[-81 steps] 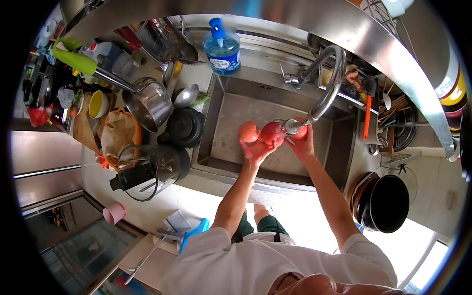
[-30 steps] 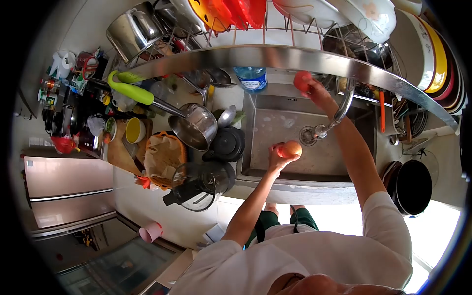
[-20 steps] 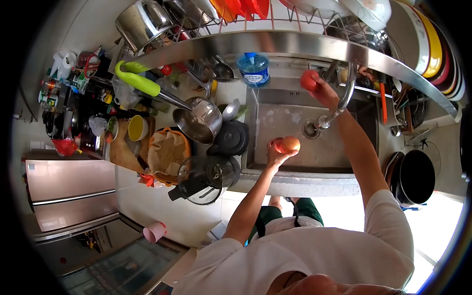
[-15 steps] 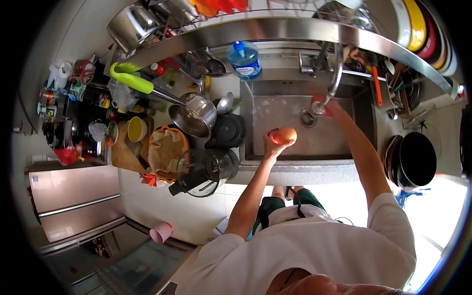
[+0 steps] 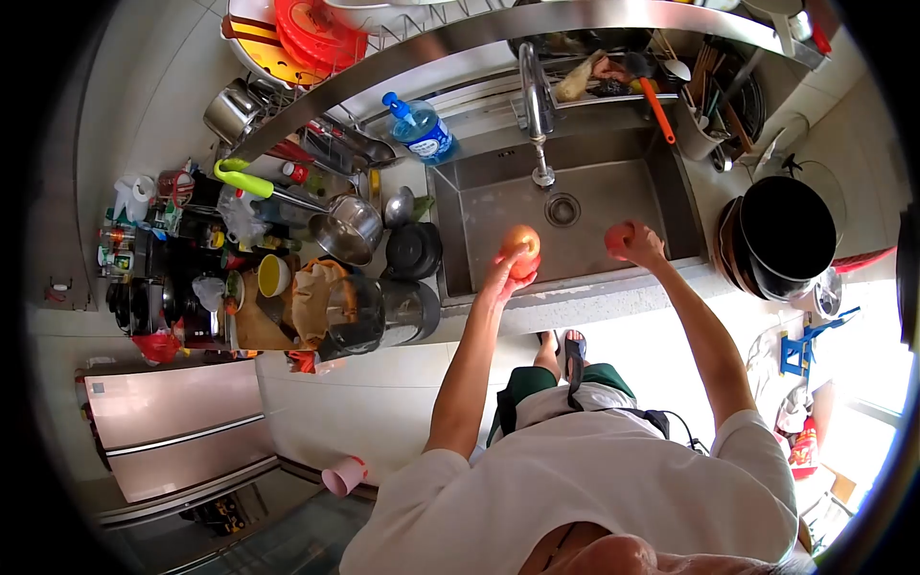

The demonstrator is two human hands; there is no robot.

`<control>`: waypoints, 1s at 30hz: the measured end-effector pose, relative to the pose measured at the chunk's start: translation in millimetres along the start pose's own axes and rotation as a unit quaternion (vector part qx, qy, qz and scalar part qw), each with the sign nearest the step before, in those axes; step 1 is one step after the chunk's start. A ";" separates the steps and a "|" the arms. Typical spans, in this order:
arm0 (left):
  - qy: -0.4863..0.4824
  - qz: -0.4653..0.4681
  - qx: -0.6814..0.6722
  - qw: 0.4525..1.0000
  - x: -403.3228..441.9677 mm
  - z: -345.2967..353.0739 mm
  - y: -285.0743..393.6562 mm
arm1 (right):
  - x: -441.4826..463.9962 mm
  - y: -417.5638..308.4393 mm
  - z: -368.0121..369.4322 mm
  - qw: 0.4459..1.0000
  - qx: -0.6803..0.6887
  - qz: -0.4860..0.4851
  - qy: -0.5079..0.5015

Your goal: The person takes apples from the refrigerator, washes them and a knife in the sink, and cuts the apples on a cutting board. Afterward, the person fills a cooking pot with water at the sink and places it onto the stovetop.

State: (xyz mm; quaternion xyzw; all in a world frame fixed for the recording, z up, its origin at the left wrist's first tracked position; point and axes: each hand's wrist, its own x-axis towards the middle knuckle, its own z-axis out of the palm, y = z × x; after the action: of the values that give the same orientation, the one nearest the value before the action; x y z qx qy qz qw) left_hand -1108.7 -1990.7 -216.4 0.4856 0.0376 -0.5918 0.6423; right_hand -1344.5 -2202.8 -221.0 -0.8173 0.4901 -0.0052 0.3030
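Note:
Over the front of the steel sink [image 5: 489, 201], my left hand [image 5: 502, 276] is closed on a reddish-yellow apple [image 5: 521, 240]. A redder patch beneath it may be a second fruit; I cannot tell. To the right, my right hand [image 5: 646, 245] wraps round a red apple [image 5: 618, 238], also above the sink's front part. The two hands are well apart. Behind them the tap [image 5: 535, 96] points down into the basin, near the drain [image 5: 563, 209]. No running water can be made out.
Left of the sink stand a blue soap bottle [image 5: 422, 129], a saucepan [image 5: 347, 230], a dark lidded container [image 5: 414, 251] and a clear blender jug [image 5: 356, 314]. Stacked black pans [image 5: 781, 235] and a utensil holder [image 5: 698, 129] are on the right. A metal rack [image 5: 479, 34] spans overhead.
My right hand has drawn back from under the tap toward the sink's front, with the red apple now plainly in it. My left hand still holds its apple. The camera view has shifted.

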 end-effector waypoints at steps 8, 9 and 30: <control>-0.029 0.035 0.012 0.999 -39.5 30.5 9.8 | -22.6 -32.4 -35.1 0.980 0.129 -0.144 0.036; -0.043 0.029 0.009 0.999 -43.4 33.7 11.9 | -17.7 -33.2 -34.7 0.968 0.181 -0.173 0.027; -0.313 0.268 -0.051 0.910 -246.6 -91.4 245.7 | -106.2 -302.9 10.3 0.830 0.513 -0.220 -0.018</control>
State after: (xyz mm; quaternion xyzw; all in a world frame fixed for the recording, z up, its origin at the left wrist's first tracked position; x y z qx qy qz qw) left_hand -938.0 -1793.4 31.5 0.2342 -0.2671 -0.5161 0.7794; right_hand -1154.8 -2010.6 -47.2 -0.6308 0.2187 -0.3076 0.6779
